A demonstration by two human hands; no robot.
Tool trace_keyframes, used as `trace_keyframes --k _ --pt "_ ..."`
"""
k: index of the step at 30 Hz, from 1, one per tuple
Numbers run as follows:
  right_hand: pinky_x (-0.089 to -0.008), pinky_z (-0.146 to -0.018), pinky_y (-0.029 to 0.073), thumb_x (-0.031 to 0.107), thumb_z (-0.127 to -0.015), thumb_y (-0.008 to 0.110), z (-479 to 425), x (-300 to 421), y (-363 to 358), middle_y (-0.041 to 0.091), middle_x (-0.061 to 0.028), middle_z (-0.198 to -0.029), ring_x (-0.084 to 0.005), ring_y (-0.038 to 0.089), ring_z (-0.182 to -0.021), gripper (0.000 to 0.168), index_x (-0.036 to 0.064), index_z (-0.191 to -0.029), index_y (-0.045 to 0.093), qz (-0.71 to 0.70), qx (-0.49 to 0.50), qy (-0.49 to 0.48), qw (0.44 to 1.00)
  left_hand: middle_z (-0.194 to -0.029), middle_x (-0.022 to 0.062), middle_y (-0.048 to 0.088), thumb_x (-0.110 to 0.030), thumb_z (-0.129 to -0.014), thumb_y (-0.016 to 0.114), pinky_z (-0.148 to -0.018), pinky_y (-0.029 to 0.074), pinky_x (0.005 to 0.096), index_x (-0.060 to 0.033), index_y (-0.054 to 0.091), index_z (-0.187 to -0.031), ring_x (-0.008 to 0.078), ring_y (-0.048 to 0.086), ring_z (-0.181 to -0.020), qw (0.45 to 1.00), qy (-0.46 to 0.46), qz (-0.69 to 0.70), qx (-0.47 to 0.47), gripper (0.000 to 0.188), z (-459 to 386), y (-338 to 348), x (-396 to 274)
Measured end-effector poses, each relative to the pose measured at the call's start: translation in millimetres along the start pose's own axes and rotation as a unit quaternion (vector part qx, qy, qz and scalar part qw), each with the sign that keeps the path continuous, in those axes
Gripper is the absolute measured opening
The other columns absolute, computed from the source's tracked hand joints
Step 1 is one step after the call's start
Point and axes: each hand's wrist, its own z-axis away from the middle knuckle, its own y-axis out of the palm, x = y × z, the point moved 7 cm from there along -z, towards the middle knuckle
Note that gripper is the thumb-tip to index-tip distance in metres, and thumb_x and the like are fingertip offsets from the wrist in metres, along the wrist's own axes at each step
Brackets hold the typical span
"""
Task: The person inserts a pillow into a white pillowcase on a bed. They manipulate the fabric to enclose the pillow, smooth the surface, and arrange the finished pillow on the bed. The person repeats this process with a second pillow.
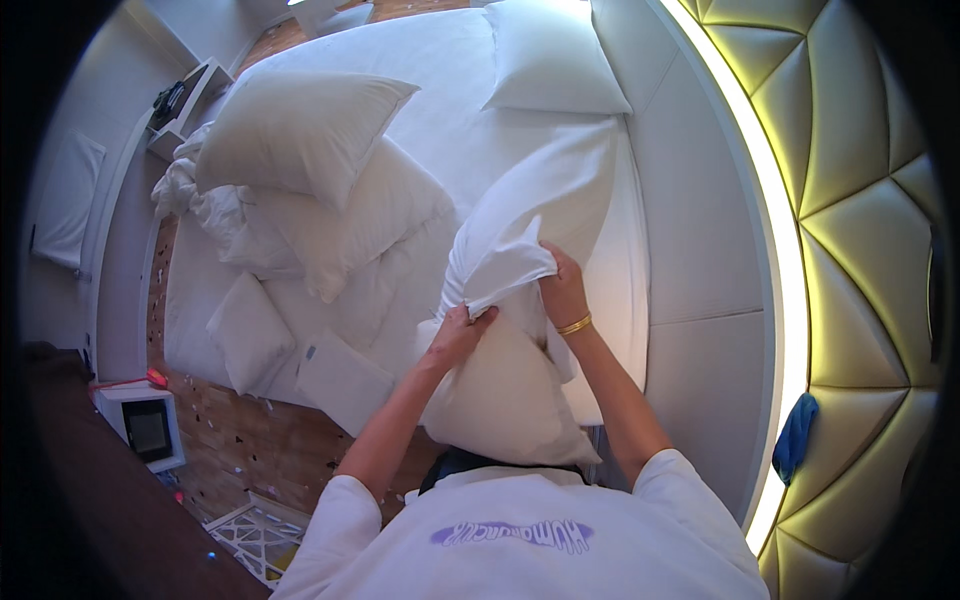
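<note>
My left hand point(459, 334) and my right hand point(564, 289) both grip the open edge of a white pillowcase point(525, 202), whose far end lies twisted across the bed. Below my hands a white pillow point(510, 397) stands between my forearms, one corner hanging over the bed's near edge at my waist. Whether its upper end is inside the pillowcase cannot be told, since folds and my hands hide it. A gold-coloured bracelet circles my right wrist. Another white pillow point(555, 60) lies flat near the headboard at the far side.
Stacked pillows point(300, 131) and crumpled white bedding point(225, 225) lie on the bed's left part, with a small cushion point(251, 334) nearby. A padded headboard point(705, 195) borders the right. Debris dots the wooden floor point(240, 424) near a white cabinet point(142, 427).
</note>
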Motion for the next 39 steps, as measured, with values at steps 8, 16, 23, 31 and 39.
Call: trace_keyframes --k 8,16,23,31,39 --pt "-0.0392 -0.058 0.045 0.013 -0.072 0.053 -15 27 31 0.058 -0.0162 -0.070 -0.0349 0.056 -0.068 0.010 0.005 -0.079 0.055 0.219 0.122 -0.108 0.962 -0.096 0.0054 0.055 -0.038 -0.081 0.052 -0.074 0.039 0.0302 -0.0017 0.047 -0.110 0.0144 0.050 -0.080 0.983 -0.069 0.163 0.048 0.046 16 36 1" --pt "-0.0456 -0.058 0.044 0.017 -0.072 0.050 14 -96 5 0.056 -0.0195 -0.068 -0.0377 0.055 -0.067 0.013 0.009 -0.081 0.052 0.282 0.149 0.022 0.947 -0.083 0.0144 0.053 -0.034 -0.063 0.068 -0.066 0.043 0.0344 0.0032 0.049 -0.090 0.0260 0.053 -0.078 0.993 -0.034 0.015 -0.113 0.049 -20 33 69" --pt "-0.0433 -0.059 0.042 0.012 -0.068 0.054 25 -80 40 0.056 -0.0171 -0.069 -0.0341 0.055 -0.070 0.021 0.008 -0.087 0.047 0.280 0.192 0.019 0.941 -0.085 0.0153 0.054 -0.010 -0.070 0.056 -0.065 0.041 0.0394 -0.0049 0.050 -0.095 0.0344 0.052 -0.079 0.910 0.193 -0.190 -0.314 0.026 -30 -30 -6" --pt "-0.0357 -0.077 0.033 0.009 -0.058 0.060 51 -54 0 0.055 -0.0043 -0.090 -0.0204 0.052 -0.087 0.039 0.009 -0.097 0.051 0.352 0.101 -0.204 0.908 -0.074 0.0214 0.053 -0.007 -0.077 0.047 -0.062 0.040 0.0422 -0.0029 0.047 -0.087 0.0400 0.050 -0.074 0.977 0.144 0.020 -0.157 0.011 28 40 19" --pt "-0.0389 -0.071 0.041 0.002 -0.068 0.047 42 -84 -13 0.059 -0.0139 -0.082 -0.0308 0.054 -0.079 0.027 0.004 -0.094 0.056 0.245 0.135 -0.084 0.956 -0.099 0.0169 0.049 -0.007 -0.070 0.059 -0.076 0.037 0.0447 -0.0055 0.046 -0.092 0.0360 0.045 -0.095 0.985 0.057 -0.099 -0.131 0.025 35 58 58"
